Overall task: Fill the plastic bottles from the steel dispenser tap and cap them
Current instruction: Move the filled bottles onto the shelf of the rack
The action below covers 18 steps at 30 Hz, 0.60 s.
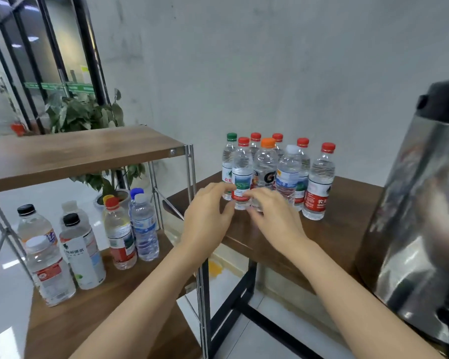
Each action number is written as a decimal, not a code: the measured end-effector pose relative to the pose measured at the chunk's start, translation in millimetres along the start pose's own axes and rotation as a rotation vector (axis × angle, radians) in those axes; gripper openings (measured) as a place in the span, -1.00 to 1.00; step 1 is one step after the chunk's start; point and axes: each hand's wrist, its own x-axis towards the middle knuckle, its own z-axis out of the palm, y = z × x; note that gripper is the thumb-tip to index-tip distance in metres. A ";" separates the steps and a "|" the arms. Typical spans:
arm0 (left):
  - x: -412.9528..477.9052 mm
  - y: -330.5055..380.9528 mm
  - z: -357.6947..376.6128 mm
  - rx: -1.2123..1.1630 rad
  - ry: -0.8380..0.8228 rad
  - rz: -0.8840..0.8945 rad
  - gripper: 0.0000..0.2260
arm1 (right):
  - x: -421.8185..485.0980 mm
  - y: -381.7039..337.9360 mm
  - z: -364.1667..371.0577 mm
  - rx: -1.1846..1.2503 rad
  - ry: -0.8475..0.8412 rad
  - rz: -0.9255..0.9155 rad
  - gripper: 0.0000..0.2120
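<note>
Plain grey-white wall (270,60) at the back, and a dark wooden table (347,203) with black legs pushed into the corner. On the table, round 12 o'clock from the hands, there's a tight bunch of eight capped bottles: mostly red caps, plus a green-capped bottle (230,156) at the far left, an orange-capped bottle (266,164) in the middle and a white-capped bottle (289,172) just right of that.

The front red-capped bottle (242,174) is the one being handled. It stands upright on the table at the near left of the bunch. The left hand (208,213) comes in from 9 o'clock with the fingers curled onto the label and the thumb low against the base. The right hand (274,218) comes in from 3 o'clock, fingers curled against the bottom of the same bottle, so both hands have hold of it low down. It's a bit blurry there, so how tight the grip is I can't say.

The steel dispenser (420,203) with its black lid sits on the table out at 3 o'clock, well apart from the bottles. Over at 9 o'clock is a wood and metal shelf unit (83,151) with more shelf bottles (83,252) standing on its lower shelf, and a leafy plant (83,112) behind it
</note>
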 end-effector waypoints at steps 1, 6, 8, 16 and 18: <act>7.7 3.9 4.7 -0.004 -0.007 0.001 -0.71 | 6.2 6.3 -5.6 -0.013 0.013 0.014 -0.67; 53.9 14.5 29.1 -0.028 -0.020 0.048 -0.72 | 41.9 36.1 -26.0 -0.060 0.081 0.107 -0.67; 74.2 14.3 39.4 -0.011 -0.031 0.067 -0.72 | 55.0 45.8 -32.4 -0.091 0.099 0.133 -0.65; 150.2 -2.2 76.5 0.217 -0.052 0.090 -0.63 | 102.4 83.1 -35.0 -0.251 0.092 0.228 -0.49; 166.0 -7.4 84.6 0.260 -0.079 0.067 -0.56 | 109.8 89.3 -31.9 -0.281 0.079 0.248 -0.45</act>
